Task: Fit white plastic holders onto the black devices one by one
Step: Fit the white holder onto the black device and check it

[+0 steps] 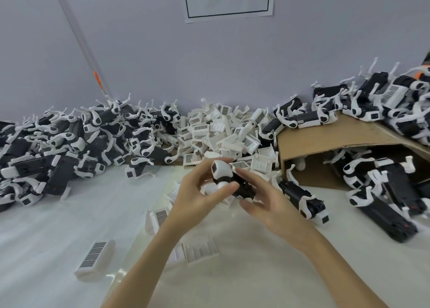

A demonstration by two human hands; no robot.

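1. The black device [242, 186] is held above the table [58, 238], between both hands, in front of the heap of loose white holders [223, 133].
2. The left hand [197, 191] is curled round the device's white end [222, 170]; this grip should be kept firm.
3. The right hand [267, 203] supports the body with fingers spread; whether they clamp cannot be told.
4. The holder should be aligned squarely before pressing, so no tab is bent.

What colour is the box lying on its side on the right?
Plain brown cardboard box, best seen in the head view.
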